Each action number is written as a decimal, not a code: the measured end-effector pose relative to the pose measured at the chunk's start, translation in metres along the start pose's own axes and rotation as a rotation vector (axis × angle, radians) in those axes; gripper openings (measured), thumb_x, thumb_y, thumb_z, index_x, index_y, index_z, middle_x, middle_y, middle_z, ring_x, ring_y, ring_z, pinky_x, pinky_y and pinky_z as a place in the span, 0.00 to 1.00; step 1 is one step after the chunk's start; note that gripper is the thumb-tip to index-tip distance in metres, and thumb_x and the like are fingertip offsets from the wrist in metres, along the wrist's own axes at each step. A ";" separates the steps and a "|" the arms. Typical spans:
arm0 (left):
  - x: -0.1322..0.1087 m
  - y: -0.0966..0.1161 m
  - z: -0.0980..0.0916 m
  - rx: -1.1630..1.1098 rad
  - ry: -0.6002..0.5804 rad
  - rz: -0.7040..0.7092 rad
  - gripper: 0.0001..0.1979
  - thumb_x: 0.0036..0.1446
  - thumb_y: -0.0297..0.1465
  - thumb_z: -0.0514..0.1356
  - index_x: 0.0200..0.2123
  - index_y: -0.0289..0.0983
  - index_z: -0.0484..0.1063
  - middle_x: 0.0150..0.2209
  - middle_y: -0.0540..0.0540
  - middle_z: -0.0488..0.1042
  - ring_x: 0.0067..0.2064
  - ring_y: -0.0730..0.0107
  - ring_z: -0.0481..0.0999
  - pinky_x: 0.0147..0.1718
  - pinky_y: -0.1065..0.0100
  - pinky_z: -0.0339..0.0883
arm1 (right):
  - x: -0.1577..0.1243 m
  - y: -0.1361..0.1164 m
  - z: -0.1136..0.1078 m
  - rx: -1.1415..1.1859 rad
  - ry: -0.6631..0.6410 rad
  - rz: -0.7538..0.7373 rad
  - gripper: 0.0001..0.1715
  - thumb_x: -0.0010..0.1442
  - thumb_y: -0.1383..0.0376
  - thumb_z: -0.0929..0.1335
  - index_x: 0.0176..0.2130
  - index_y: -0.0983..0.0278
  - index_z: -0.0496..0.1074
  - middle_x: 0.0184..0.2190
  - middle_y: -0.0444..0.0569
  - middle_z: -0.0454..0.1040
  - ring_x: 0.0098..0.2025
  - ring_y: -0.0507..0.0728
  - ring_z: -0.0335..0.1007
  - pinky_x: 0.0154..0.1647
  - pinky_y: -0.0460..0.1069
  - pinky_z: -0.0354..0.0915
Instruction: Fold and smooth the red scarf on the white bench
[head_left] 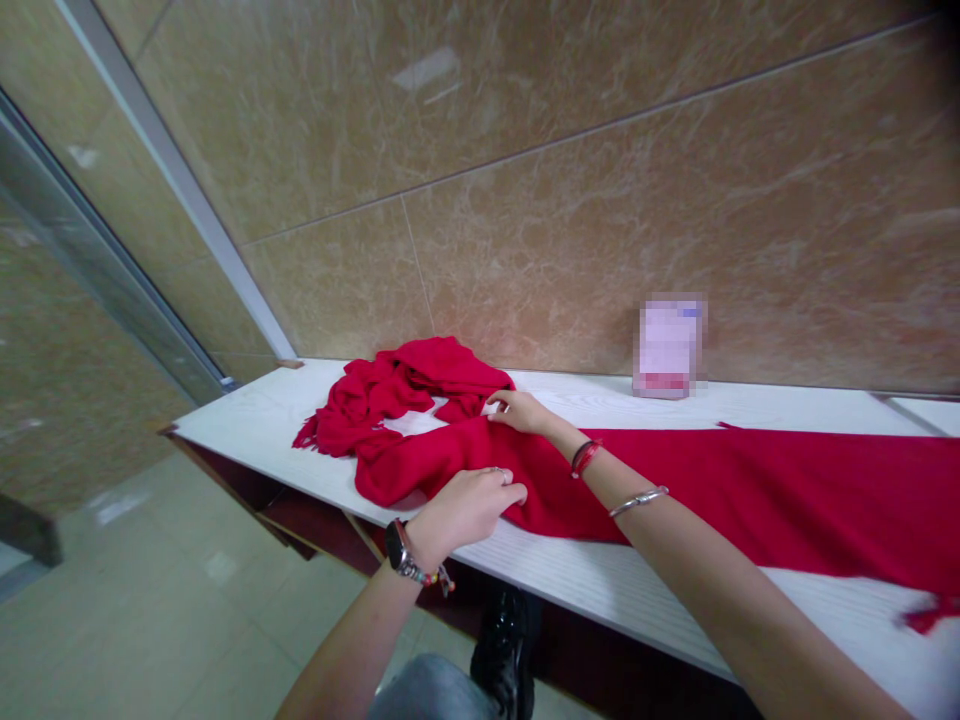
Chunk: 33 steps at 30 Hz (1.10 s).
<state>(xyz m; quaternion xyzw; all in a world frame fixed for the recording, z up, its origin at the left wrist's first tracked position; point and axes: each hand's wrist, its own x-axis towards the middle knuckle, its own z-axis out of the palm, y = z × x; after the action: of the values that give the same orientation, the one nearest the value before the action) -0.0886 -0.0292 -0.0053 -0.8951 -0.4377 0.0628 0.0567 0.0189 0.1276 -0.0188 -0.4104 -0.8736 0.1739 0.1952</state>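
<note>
A long red scarf (pixel 675 480) with fringed ends lies along a white tabletop. Its right stretch is spread fairly flat, while the left part is bunched in a loose heap (pixel 420 370). My right hand (pixel 519 411) pinches the scarf's far edge beside the heap, thumb and fingertips together. On the near edge, my left hand (pixel 472 505) has its fingers bent over the cloth with the thumb close by, closed on the fabric. The cloth between both hands is slightly wrinkled.
A blurred pale box (pixel 667 348) stands against the brown marbled wall (pixel 570 230). The white table (pixel 555 560) has dark open shelving (pixel 322 525) below its front edge. Under it shows a black shoe (pixel 506 640). Tiled floor (pixel 187 600) lies to the left.
</note>
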 end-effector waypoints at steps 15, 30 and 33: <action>0.033 -0.056 0.008 -0.282 0.289 -0.199 0.16 0.63 0.32 0.44 0.50 0.34 0.64 0.51 0.41 0.65 0.55 0.68 0.60 0.54 0.63 0.53 | -0.010 0.020 -0.014 -0.249 -0.204 0.040 0.10 0.48 0.69 0.68 0.35 0.65 0.76 0.33 0.50 0.77 0.34 0.55 0.71 0.31 0.43 0.61; 0.047 -0.042 0.026 -0.102 0.095 -0.236 0.22 0.60 0.33 0.43 0.56 0.35 0.58 0.59 0.43 0.56 0.60 0.67 0.52 0.59 0.64 0.42 | -0.026 0.049 0.009 -0.231 0.061 -0.154 0.16 0.60 0.68 0.60 0.46 0.69 0.68 0.44 0.55 0.70 0.45 0.55 0.65 0.47 0.46 0.58; 0.052 -0.034 0.029 -0.266 -0.072 -0.295 0.27 0.60 0.41 0.43 0.60 0.35 0.51 0.62 0.41 0.49 0.62 0.63 0.48 0.58 0.61 0.45 | -0.031 0.042 0.007 -0.310 0.057 -0.149 0.16 0.61 0.67 0.58 0.46 0.69 0.68 0.43 0.57 0.70 0.46 0.57 0.64 0.48 0.49 0.58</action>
<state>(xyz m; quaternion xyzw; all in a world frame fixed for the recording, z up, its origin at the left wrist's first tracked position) -0.0878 0.0336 -0.0318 -0.8181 -0.5702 0.0274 -0.0692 0.0611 0.1280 -0.0506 -0.3743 -0.9122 0.0104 0.1666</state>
